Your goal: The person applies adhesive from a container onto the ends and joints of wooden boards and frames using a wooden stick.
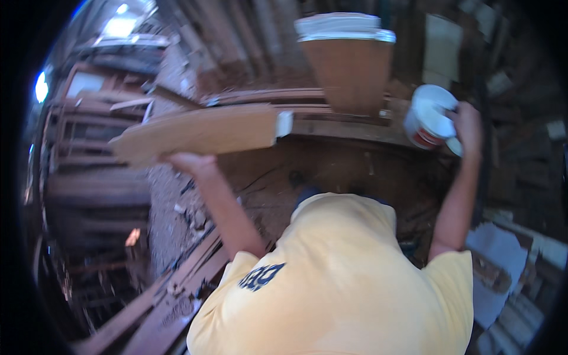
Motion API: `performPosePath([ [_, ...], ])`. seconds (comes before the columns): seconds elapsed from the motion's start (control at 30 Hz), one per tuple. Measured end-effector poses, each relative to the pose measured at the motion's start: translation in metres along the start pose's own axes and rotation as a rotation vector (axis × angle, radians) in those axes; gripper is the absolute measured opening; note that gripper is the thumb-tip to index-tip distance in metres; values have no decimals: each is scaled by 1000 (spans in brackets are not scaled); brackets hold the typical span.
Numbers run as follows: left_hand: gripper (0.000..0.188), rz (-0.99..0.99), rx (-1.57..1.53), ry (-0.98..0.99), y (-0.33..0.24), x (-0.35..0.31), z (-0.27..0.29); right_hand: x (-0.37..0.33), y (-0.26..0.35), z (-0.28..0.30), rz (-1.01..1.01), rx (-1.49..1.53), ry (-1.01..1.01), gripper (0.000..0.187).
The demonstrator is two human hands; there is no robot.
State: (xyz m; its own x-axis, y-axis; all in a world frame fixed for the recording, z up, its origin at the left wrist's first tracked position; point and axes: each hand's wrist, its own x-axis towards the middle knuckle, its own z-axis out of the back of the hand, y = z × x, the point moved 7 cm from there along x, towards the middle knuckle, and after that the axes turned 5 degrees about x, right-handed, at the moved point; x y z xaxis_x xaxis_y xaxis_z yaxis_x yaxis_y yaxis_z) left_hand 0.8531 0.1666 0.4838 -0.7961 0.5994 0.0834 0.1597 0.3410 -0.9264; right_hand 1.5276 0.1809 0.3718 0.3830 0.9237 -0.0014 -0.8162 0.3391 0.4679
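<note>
My left hand (188, 163) is closed on the lower edge of a light brown wooden board (207, 133), held up level at the left. One end of that board, towards the middle, is white. At the right, my right hand (467, 121) grips the rim of a white bucket (432, 112) with a red patch on its side. The bucket is tilted, and its inside cannot be made out. A stack of brown boards (349, 77) with white ends stands in front of me, between the two hands. Motion blurs the fingers somewhat.
Long planks (355, 129) lie across behind the held board. More timber (160, 313) lies at the lower left, beside gravelly ground (163, 207). A wooden frame rack (89, 127) stands at the far left. A torn pale sheet (494, 254) lies at the right.
</note>
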Motion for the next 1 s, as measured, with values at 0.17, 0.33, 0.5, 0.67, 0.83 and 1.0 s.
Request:
performPosePath([
  [0.17, 84, -217, 125, 92, -26, -15, -3, 49, -23, -92, 148, -172, -48, 25],
  [0.33, 56, -704, 706, 511, -25, -14, -16, 59, -40, -144, 112, -33, 458, 17],
  [0.5, 40, -509, 883, 1044, 6, -105, -86, 36, -62, -82, -129, 461, 486, 11],
  [0.67, 53, -380, 1071, 1335, 98, -127, -105, 3, -89, -27, -180, 774, 341, 18],
  [0.83, 65, -420, 1093, 1478, 124, -157, -139, -56, -48, 21, -126, 1020, 321, 23],
  [1.0, 77, -324, 1362, 1590, 125, -168, -156, -106, 39, 54, 43, 1031, 305, 21],
])
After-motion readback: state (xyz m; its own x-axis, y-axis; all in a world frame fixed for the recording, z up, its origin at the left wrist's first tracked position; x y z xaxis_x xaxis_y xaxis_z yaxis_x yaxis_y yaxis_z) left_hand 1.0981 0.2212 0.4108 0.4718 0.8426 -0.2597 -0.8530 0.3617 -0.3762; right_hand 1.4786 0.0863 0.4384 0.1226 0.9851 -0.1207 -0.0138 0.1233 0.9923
